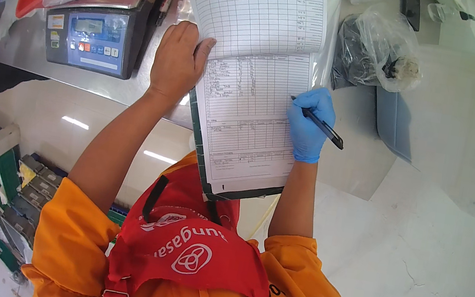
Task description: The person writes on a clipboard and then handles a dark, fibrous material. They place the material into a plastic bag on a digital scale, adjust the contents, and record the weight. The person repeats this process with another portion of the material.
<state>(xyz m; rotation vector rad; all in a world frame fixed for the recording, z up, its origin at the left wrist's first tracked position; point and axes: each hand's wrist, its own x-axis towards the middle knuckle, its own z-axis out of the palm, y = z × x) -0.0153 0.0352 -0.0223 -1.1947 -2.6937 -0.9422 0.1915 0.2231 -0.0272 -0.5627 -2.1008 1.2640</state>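
Left of the form (249,150), passage is blocked by the left hand (174,67) and scale (94,42); past the right hand (310,126), room is found nearer than the bags (383,53).

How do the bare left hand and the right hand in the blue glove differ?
The bare left hand shows skin, while the blue-gloved right hand is covered to the wrist. The left hand shows no pen; the right hand grips a slim black pen. The left hand is at the left edge of the white printed sheets, the right hand toward their right edge. Both are at the same sheets.
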